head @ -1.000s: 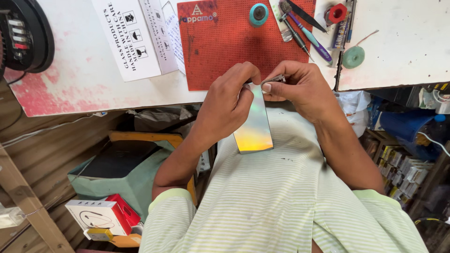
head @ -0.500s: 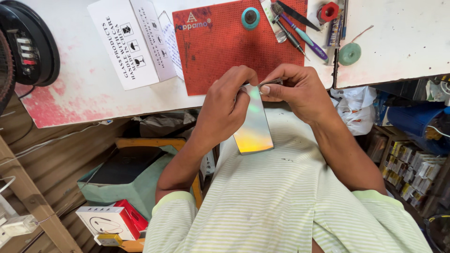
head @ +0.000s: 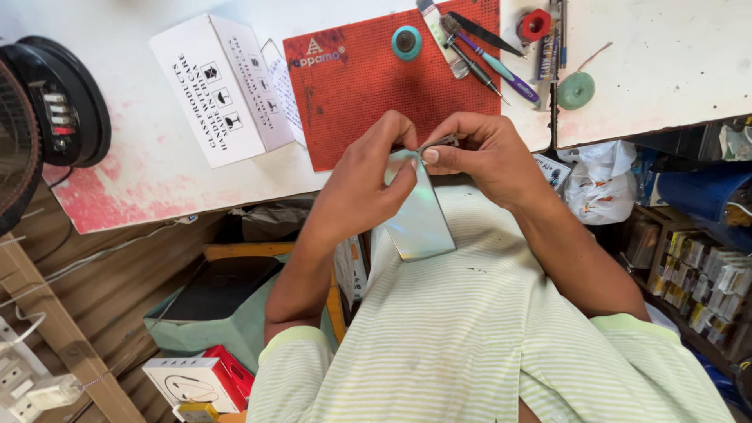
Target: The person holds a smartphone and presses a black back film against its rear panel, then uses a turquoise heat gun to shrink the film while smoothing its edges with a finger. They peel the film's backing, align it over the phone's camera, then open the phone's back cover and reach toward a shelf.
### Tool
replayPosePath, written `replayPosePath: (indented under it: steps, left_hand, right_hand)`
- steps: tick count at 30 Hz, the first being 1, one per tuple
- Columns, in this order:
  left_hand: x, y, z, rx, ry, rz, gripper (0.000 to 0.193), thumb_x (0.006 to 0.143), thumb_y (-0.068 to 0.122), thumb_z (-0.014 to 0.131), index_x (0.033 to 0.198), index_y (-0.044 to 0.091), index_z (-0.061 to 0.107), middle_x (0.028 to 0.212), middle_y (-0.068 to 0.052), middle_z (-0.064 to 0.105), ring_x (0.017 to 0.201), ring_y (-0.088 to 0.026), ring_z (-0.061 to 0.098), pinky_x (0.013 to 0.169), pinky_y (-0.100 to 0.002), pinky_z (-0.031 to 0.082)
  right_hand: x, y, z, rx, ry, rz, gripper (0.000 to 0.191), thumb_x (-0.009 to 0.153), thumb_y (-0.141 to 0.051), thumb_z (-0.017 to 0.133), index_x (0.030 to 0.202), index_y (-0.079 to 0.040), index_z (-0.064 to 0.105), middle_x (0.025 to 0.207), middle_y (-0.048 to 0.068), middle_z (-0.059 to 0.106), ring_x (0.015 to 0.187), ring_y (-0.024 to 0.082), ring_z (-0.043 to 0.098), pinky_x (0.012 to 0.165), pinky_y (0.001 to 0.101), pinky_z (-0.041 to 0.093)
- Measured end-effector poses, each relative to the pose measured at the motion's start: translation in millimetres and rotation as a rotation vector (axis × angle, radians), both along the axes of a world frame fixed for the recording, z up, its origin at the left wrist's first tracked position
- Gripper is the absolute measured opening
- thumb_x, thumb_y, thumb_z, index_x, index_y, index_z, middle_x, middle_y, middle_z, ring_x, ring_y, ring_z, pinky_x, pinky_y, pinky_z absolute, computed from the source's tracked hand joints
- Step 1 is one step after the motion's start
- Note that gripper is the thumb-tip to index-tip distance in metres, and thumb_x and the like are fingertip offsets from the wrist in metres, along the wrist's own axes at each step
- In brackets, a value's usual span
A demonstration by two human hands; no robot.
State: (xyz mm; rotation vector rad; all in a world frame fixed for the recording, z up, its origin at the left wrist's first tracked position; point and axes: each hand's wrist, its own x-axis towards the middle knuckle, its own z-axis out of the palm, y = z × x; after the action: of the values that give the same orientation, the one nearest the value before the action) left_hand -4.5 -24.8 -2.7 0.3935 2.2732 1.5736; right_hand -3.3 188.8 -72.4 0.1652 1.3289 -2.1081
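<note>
The person's left hand pinches the top edge of a shiny glass panel, thumb on its face and fingers curled behind, holding it tilted against the chest of a striped shirt. The right hand meets it at the same top corner, fingers pressed together on small metal tweezers whose tips touch the panel just beside the left thumb. Right above the two hands, on the white table, lies a red mat with a teal tape roll on it. Beyond the right hand sit pens and picks, a red spool and a green reel. Off past the left hand stands a white box.
</note>
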Motion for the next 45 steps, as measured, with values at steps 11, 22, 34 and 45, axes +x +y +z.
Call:
replayPosePath:
  steps: [11, 22, 34, 45]
  left_hand:
    - [-5, -18, -19, -0.027, -0.223, -0.071, 0.022, 0.099, 0.0, 0.065, 0.111, 0.002, 0.048, 0.091, -0.009, 0.056, 0.078, -0.021, 0.054, 0.069, -0.032, 0.049]
    - [-37, -61, -133, -0.095, -0.272, -0.146, 0.021, 0.093, 0.004, 0.068, 0.107, 0.004, 0.052, 0.086, -0.008, 0.067, 0.072, -0.01, 0.059, 0.066, -0.026, 0.049]
    - [-98, -31, -198, -0.071, -0.368, -0.24, 0.027, 0.089, -0.006, 0.069, 0.105, 0.003, 0.048, 0.09, -0.014, 0.072, 0.083, -0.015, 0.07, 0.076, -0.027, 0.053]
    - [-134, 86, -174, -0.042, -0.106, -0.295, 0.032, 0.085, 0.003, 0.073, 0.104, 0.004, 0.048, 0.09, -0.015, 0.074, 0.082, -0.015, 0.071, 0.078, -0.031, 0.058]
  right_hand:
    - [0, -2, -40, 0.489, 0.389, -0.115, 0.017, 0.095, -0.006, 0.074, 0.11, -0.001, 0.071, 0.099, 0.005, 0.073, 0.084, 0.01, 0.068, 0.075, 0.025, 0.055]
    - [6, 7, -93, 0.992, 0.98, -0.268, 0.03, 0.097, -0.023, 0.069, 0.12, -0.006, 0.064, 0.125, 0.013, 0.063, 0.117, 0.031, 0.06, 0.105, 0.0429, 0.049]
    - [142, 327, -123, 1.269, 0.47, -1.607, 0.011, 0.104, -0.003, 0.066, 0.113, -0.005, 0.07, 0.114, 0.004, 0.068, 0.103, 0.014, 0.063, 0.091, 0.0261, 0.052]
    - [126, 525, -97, 0.985, 0.293, -2.13, 0.052, 0.099, -0.015, 0.071, 0.147, -0.008, 0.052, 0.151, 0.02, 0.056, 0.141, 0.026, 0.055, 0.115, 0.037, 0.043]
